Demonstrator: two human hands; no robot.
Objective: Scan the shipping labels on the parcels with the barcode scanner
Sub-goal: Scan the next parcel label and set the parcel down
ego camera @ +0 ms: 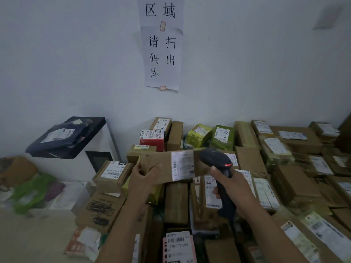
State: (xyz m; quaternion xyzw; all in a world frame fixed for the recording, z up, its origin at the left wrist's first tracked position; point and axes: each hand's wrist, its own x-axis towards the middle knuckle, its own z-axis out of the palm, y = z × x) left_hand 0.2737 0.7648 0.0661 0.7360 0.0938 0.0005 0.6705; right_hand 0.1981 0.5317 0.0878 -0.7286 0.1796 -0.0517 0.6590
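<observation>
Left hand (146,177) has the near-left end of a long brown parcel (157,164), fingers curled round its edge, holding it up over the heap. Its white shipping label (182,166) wraps the middle, print too blurred to read. Right hand (230,184) is wrapped tight round the handle of the black barcode scanner (216,160). The scanner's head sits just at three o'clock of that label, a red light glowing on its side. Beneath both hands a pile of parcels (252,162) spreads out toward three o'clock. From the held parcel: red box (152,142) at twelve o'clock, green bags (222,138) at one o'clock, white machine (79,168) at nine o'clock. Paper sign (162,54) on the wall, twelve o'clock.
</observation>
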